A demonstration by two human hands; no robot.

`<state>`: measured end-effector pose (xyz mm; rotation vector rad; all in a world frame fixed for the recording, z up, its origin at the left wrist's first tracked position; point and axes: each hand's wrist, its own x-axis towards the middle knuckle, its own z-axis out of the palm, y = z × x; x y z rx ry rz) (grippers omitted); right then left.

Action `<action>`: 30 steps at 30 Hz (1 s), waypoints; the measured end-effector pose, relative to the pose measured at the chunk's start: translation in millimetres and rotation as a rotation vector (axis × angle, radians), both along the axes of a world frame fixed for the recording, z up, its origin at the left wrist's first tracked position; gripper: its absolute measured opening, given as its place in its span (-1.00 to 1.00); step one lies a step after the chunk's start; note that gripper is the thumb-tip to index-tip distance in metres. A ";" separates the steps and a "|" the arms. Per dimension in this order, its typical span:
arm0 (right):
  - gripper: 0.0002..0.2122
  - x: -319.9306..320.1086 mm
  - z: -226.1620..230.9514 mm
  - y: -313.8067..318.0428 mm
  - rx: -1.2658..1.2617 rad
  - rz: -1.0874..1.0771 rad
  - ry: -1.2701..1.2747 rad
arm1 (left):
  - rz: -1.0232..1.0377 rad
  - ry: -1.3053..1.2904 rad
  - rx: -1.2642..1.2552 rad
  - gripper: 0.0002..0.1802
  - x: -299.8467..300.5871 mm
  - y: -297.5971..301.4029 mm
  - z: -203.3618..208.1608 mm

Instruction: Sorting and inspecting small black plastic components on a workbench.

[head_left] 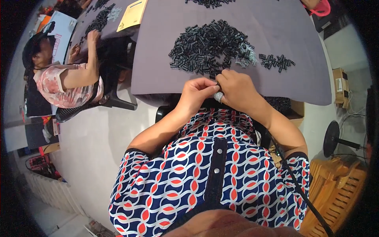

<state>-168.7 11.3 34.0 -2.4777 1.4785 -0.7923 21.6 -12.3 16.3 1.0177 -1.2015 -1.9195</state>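
Observation:
Just in front of the table's near edge, my two hands meet fingertip to fingertip. My left hand [197, 91] is closed in a pinch, thumb against forefinger, on a small dark piece [218, 84] that mostly disappears between the fingers. Curled over the same spot, my right hand [239, 89] is closed too. A silvery bit [218, 96] shows under its fingers; I cannot tell whether it is held or worn. Right beyond the hands lies a heap of small black tube-shaped pieces [201, 45], with clear silvery pieces [247, 56] along its right side.
A smaller group of black pieces [278, 62] lies to the right on the grey tablecloth [304, 51]. At the left, another person [71, 81] sits handling similar pieces near a yellow booklet [133, 15]. A black fan [332, 138] and wooden furniture [335, 193] stand right.

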 end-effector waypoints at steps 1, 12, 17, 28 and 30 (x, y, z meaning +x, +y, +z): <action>-0.75 -0.7 0.1 0.2 0.005 0.001 0.001 | -0.023 -0.026 0.035 -0.86 -0.2 0.8 2.7; -0.77 -3.4 -8.6 22.8 0.085 0.094 0.017 | -0.206 -0.035 0.139 -0.79 2.1 16.4 1.3; -0.74 -20.4 -9.8 25.3 0.099 0.028 0.006 | -0.187 -0.212 -0.224 -0.76 -3.4 22.3 5.9; -0.66 -136.4 -3.7 -14.8 0.117 -0.583 0.122 | -0.104 -0.785 -1.319 -0.79 -5.1 -40.6 -0.4; -0.63 -134.9 -2.5 -17.3 0.061 -0.595 0.095 | -0.088 -0.795 -1.333 -0.80 -5.0 -42.9 0.9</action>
